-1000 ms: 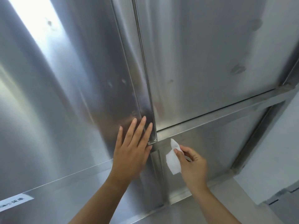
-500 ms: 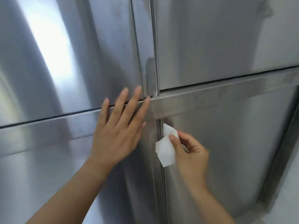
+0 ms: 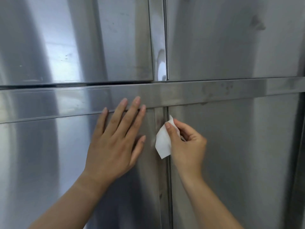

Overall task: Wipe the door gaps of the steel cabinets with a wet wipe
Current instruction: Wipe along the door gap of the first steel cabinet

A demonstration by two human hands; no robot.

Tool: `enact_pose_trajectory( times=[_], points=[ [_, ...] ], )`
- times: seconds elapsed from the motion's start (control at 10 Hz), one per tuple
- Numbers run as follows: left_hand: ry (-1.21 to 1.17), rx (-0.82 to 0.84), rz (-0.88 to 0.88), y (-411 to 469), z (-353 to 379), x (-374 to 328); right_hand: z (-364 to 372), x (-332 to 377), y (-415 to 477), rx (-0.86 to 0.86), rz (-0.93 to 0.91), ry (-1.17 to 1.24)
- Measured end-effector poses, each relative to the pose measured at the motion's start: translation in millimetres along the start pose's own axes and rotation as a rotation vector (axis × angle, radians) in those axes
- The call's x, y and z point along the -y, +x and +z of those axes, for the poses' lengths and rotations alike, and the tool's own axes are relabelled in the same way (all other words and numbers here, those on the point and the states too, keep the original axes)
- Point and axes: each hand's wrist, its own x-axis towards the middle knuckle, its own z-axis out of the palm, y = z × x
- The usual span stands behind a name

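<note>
A steel cabinet fills the view, with four doors split by a horizontal steel bar (image 3: 214,91). My right hand (image 3: 186,146) pinches a folded white wet wipe (image 3: 162,142) and holds it against the vertical gap (image 3: 167,111) between the two lower doors, just under the bar. My left hand (image 3: 115,141) lies flat with straight, spread fingers on the lower left door (image 3: 41,162), its fingertips reaching the bar's lower edge. The lower right door (image 3: 239,162) is bare.
The upper left door (image 3: 74,38) and upper right door (image 3: 231,38) meet at a vertical gap (image 3: 166,38) above the bar. A dark frame edge (image 3: 299,154) runs down the far right. Smudges mark the bar and the upper right door.
The view has swung level and closer to the doors. My left hand has slid down from the upper door onto the lower left door. The right hand keeps the wipe at the lower gap.
</note>
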Motion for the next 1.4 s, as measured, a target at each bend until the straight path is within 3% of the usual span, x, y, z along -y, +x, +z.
enact_pose_trajectory(
  times=[0.2, 0.4, 0.7, 1.2, 1.4],
  points=[
    [-0.007, -0.007, -0.014, -5, 2, -1, -2, -12, -19, 0.049, -0.146, -0.165],
    [0.003, -0.020, -0.009, -4, 1, -1, 9, -7, 1, -0.037, -0.286, -0.189],
    [-0.002, -0.043, -0.002, -4, 2, -2, 24, -6, 12, -0.127, -0.317, -0.105],
    [-0.031, -0.047, -0.010, -4, 1, -3, 13, -19, -18, -0.130, -0.174, -0.099],
    [-0.028, -0.059, -0.010, -4, 1, -2, 17, -10, -4, -0.122, -0.214, -0.083]
  ],
)
